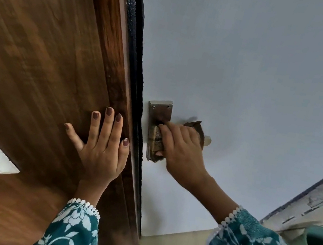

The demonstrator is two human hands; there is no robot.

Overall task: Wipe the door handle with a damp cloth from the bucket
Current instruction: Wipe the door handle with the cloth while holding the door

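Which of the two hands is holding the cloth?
The right hand, pressing the brown cloth onto the handle plate. The left hand lies flat and empty on the wooden door.

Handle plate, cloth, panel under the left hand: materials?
Handle plate: looks like brushed metal, satin silver sheen, two screw heads at the top.
Cloth: woven fabric, brown with a pale check, bunched under the right hand.
Panel under the left hand: wood-grain surface, semi-gloss; veneer, laminate or solid wood, cannot tell.
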